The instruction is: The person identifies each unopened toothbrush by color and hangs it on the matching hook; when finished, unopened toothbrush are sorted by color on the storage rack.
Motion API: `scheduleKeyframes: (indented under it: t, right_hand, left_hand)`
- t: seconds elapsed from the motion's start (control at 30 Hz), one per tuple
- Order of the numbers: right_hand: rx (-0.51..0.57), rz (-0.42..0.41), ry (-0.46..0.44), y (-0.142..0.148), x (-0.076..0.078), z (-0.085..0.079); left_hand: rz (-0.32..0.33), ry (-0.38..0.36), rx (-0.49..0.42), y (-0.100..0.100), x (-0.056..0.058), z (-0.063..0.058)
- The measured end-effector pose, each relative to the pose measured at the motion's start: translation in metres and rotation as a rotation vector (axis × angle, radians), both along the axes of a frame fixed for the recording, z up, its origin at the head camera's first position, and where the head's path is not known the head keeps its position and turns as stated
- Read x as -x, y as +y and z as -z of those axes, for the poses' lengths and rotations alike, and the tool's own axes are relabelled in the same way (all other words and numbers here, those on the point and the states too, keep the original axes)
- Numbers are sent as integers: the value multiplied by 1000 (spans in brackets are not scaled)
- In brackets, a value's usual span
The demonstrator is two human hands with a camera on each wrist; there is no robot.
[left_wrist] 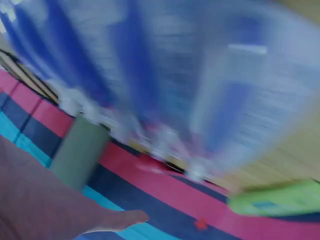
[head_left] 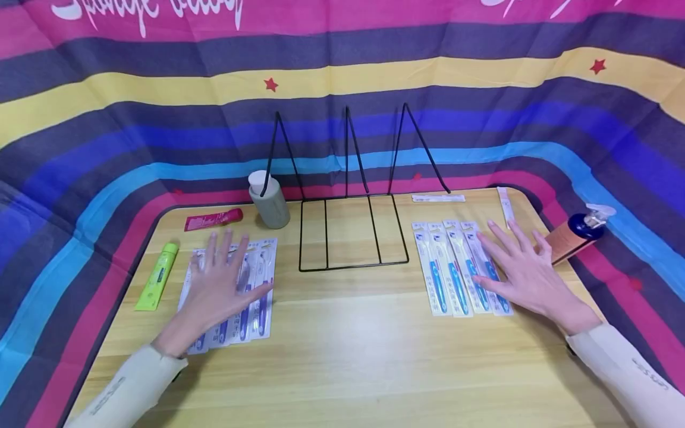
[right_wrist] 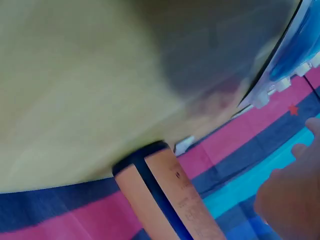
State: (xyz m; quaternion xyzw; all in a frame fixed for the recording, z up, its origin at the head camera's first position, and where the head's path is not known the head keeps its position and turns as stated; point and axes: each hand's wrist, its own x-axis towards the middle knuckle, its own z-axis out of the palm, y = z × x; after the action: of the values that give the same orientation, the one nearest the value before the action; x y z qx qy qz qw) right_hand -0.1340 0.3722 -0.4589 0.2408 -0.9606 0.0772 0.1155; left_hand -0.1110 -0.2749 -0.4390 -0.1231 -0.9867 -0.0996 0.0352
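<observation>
My left hand (head_left: 211,291) is spread flat over several packaged purple toothbrushes (head_left: 262,309), hiding part of them. Blurred packs (left_wrist: 135,60) fill the top of the left wrist view, with the hand's thumb low at the left. On the other side, my right hand (head_left: 527,276) has its fingers spread, the fingertips overlapping the edge of several packaged blue toothbrushes (head_left: 455,279). An orange pump bottle (head_left: 567,238) with a dark blue top stands just beyond that hand. Neither hand holds anything.
A black wire rack (head_left: 353,266) with tall uprights stands at the back middle. Left of it are a grey bottle (head_left: 272,207), a dark pink tube (head_left: 213,219) and a green tube (head_left: 157,276). Narrow white packets (head_left: 439,198) lie along the back right. A striped cloth (head_left: 342,71) hangs behind.
</observation>
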Motion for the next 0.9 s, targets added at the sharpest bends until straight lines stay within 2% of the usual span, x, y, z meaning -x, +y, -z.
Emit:
scheduleKeyframes:
  t: [0.17,0.3,0.43,0.53,0.7,0.9]
  right_hand:
    - [95,37,-66,2,-1,5]
    - [208,103,-208,2,0,6]
    - [392,197,-378,3,1,4]
    - [494,248,-450,6,4,2]
    - [538,320,-516,5,7,-3]
    - [452,406,-536,-3,5,-10]
  left_hand:
    - [58,-45,-80,39,28,0]
    - [104,-57,-125,64,46,4]
    - [105,-164,-174,82,64,7]
    - [87,-262,-185,90,74,10]
    - [91,-344,-147,99,87,14]
    - [107,-345,-131,103,94,17]
